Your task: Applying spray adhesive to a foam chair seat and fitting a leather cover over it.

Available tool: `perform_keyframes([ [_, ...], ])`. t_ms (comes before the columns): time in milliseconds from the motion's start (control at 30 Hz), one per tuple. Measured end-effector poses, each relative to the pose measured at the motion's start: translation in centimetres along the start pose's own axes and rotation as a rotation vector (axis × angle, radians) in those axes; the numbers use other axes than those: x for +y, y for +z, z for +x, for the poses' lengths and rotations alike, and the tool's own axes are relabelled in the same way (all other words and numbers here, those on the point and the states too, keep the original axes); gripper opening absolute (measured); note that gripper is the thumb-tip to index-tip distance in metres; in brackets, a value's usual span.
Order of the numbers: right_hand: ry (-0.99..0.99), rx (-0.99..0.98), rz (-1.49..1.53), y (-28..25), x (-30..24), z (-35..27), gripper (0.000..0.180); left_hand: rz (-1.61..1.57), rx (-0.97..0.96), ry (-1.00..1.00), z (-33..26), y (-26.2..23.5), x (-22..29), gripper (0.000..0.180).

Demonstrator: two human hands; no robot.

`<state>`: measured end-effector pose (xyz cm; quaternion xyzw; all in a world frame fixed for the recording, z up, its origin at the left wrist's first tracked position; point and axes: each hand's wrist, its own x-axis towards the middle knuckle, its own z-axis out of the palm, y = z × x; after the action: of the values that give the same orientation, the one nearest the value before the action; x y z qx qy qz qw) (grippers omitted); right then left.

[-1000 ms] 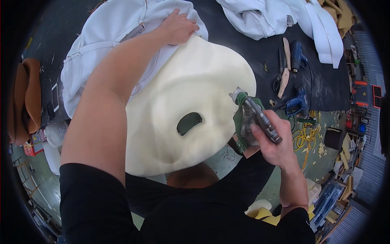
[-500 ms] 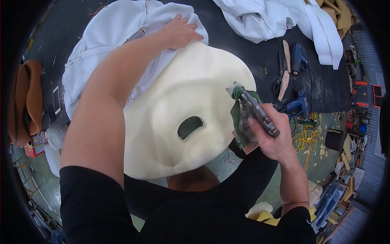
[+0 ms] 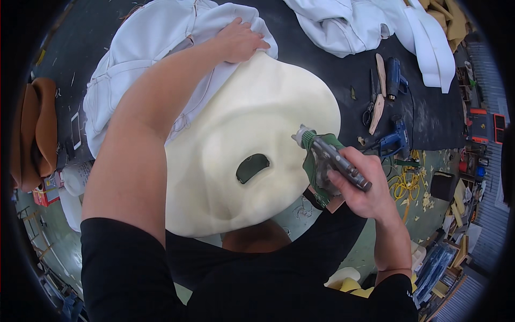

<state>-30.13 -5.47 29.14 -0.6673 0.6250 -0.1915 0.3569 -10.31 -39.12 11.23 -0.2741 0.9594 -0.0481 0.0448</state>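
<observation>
A large cream foam cushion (image 3: 252,112) with a dark half-round cutout lies in front of me, tilted toward my lap. My left hand (image 3: 241,41) rests on the white sewn cover (image 3: 145,40) at the foam's far edge, fingers stretched out over the folded-back material. In my right hand (image 3: 362,182) is a spray gun (image 3: 340,160), its silver nozzle pointing left over the right part of the foam. The gun's cup, partly wrapped in green material, hangs below and is partly hidden by my fingers.
Scissors (image 3: 367,115), wood-coloured handles and two blue heat guns (image 3: 394,78) lie on the dark tabletop (image 3: 322,64) to the right. More white covers (image 3: 343,27) are at the back. A phone (image 3: 75,130) and brown folded pieces (image 3: 40,129) sit at left.
My right hand has brought the spray gun nearer and slightly left, so its nozzle is lower over the foam. My left hand stays on the cover.
</observation>
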Motion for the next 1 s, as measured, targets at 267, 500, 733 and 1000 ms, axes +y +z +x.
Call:
perform_keyframes([
  [267,0.027,0.072,-0.003,0.3,0.1,0.1,0.015,-0.004,-0.004,0.003,0.1,0.0,0.0,0.048],
  [500,0.066,0.157,-0.019,0.5,0.4,1.0,0.014,-0.031,0.017,-0.001,0.2,0.4,-0.2,0.046],
  [733,0.054,0.159,-0.018,0.4,0.1,1.8,0.013,-0.043,0.027,0.001,0.2,0.7,-0.4,0.044],
  [1000,0.121,0.195,-0.033,0.5,-0.1,2.9,0.015,-0.034,0.079,0.012,0.2,1.4,-0.6,0.044],
])
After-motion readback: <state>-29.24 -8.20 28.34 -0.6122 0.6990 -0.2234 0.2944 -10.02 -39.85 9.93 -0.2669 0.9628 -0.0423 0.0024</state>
